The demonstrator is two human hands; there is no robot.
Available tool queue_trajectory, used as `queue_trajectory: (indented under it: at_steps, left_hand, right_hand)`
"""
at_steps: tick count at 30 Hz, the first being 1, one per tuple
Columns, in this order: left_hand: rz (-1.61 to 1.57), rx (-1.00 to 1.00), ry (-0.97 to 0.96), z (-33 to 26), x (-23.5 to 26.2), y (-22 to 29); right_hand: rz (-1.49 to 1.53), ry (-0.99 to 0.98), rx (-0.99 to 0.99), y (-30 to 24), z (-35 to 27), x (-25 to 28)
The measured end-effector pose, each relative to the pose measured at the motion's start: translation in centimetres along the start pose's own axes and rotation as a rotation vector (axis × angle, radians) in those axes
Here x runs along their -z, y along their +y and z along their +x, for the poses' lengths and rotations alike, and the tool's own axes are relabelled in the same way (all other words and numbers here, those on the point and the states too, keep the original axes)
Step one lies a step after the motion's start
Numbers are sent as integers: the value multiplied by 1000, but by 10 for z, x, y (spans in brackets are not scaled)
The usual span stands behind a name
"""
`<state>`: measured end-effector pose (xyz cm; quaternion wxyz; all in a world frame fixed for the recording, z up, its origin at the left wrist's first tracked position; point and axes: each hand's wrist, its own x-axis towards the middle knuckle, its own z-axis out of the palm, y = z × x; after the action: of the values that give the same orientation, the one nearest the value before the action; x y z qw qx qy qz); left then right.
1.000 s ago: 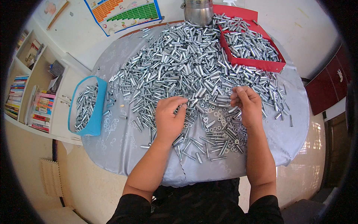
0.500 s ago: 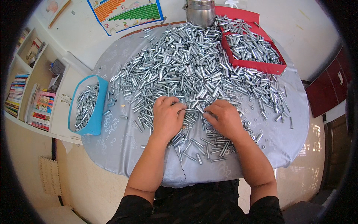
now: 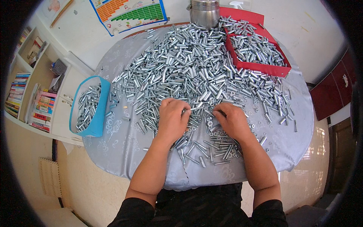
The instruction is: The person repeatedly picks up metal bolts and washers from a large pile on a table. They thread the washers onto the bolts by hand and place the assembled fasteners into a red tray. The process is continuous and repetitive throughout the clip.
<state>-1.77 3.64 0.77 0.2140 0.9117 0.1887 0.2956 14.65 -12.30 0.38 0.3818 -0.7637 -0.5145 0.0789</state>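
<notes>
Right hand point(image 3: 231, 120) inward over one second, rod point(image 3: 197, 108) in left fingers point(image 3: 183, 105)

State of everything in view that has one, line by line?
Left hand: curled, seemingly pinching a thin metal piece
Right hand: curled; grip hidden
Metal pile: loose, spread out
Blue bin: open, holding metal pieces
Red box: open, full
Steel pot: upright, top cut off by the frame
Tablecloth: spread, wrinkled
</notes>
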Motion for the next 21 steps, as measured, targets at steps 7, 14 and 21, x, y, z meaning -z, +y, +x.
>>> queue_trajectory:
  at_steps: [7, 14, 21]
  left_hand:
    - [-334, 174, 156, 0, -2, 6]
    - [-725, 396, 152, -4, -11, 7]
    - [-927, 496, 199, -2, -10, 10]
  right_hand:
    - [-135, -81, 39, -6, -1, 0]
    - [-148, -134, 109, -7, -4, 1]
    - [-126, -212, 135, -7, -5, 4]
